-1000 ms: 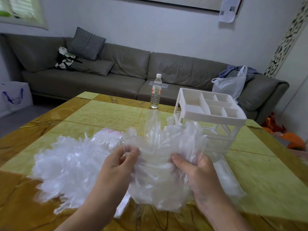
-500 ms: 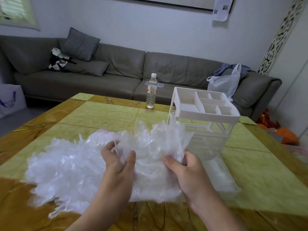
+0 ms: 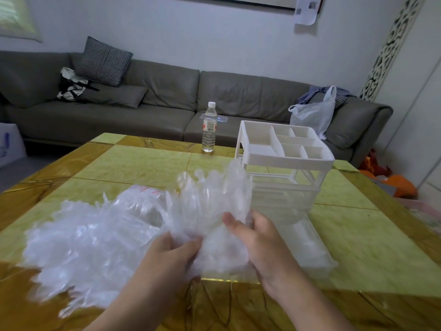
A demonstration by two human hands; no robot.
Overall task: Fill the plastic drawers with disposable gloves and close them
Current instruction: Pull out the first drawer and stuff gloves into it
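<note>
Since half a second ago, both hands have drawn closer together on the bunch of disposable gloves (image 3: 210, 206), and the left thumb now presses into its near part. From the head view, the gloves are thin, clear, crinkled plastic, their finger ends fanning up and away; the bunch is blurred. A larger pile of gloves (image 3: 90, 237) spreads over the yellow-green table (image 3: 133, 163) to the left. The left hand (image 3: 171, 256) reaches in from the near edge, fingers curled round the bunch's lower part. The right hand (image 3: 257, 237) grips its right side, thumb on the near face, fingers hidden behind. Just right lies a pulled-out clear drawer (image 3: 307, 244), before the white drawer unit (image 3: 284, 163).
</note>
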